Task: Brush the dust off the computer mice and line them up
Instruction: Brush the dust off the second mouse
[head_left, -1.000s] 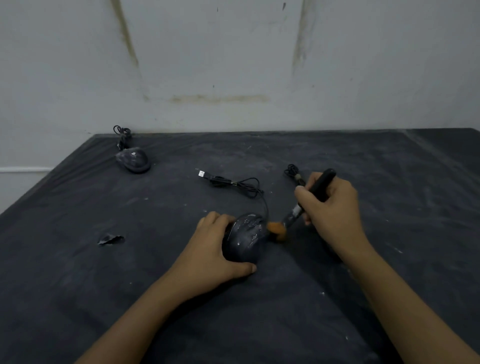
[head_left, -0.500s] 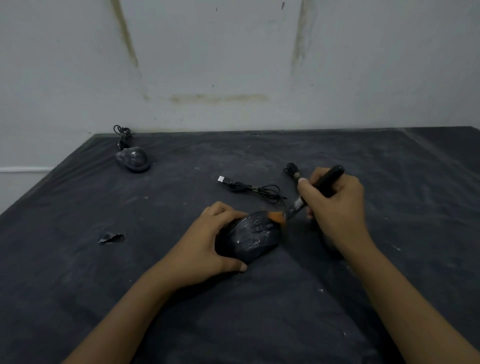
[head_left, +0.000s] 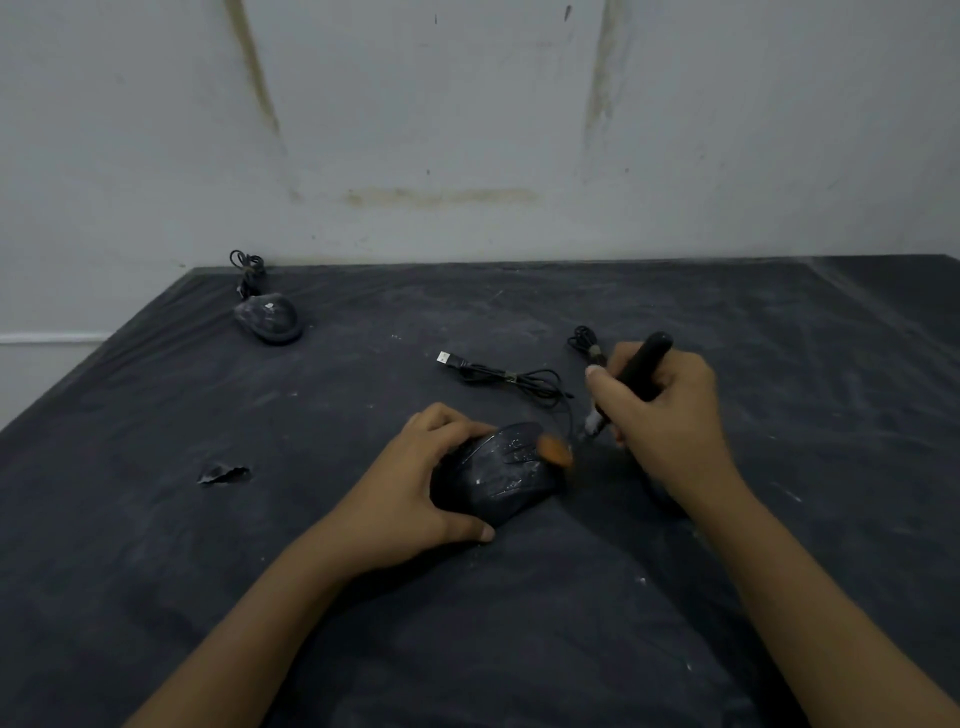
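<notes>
A dusty black mouse (head_left: 501, 470) lies in the middle of the dark table, its nose turned up and to the right. My left hand (head_left: 415, 491) grips it from the left side. My right hand (head_left: 657, 410) holds a black-handled brush (head_left: 641, 364) with an orange tip (head_left: 556, 451) that touches the mouse's front right edge. The mouse's cable and USB plug (head_left: 498, 371) trail off behind it. A second dusty mouse (head_left: 268, 318) sits at the far left with its coiled cable (head_left: 248, 267) at the table's back edge.
The table is covered with a dusty black cloth (head_left: 779, 322) that ends at a stained white wall (head_left: 467, 130). A small torn scrap (head_left: 223, 474) lies on the cloth left of my left hand. Another cable coil (head_left: 584, 340) pokes out behind my right hand.
My left hand has turned the mouse so its nose points more to the right, and its cable has shifted right. The brush tip has swept along the mouse's front edge.
</notes>
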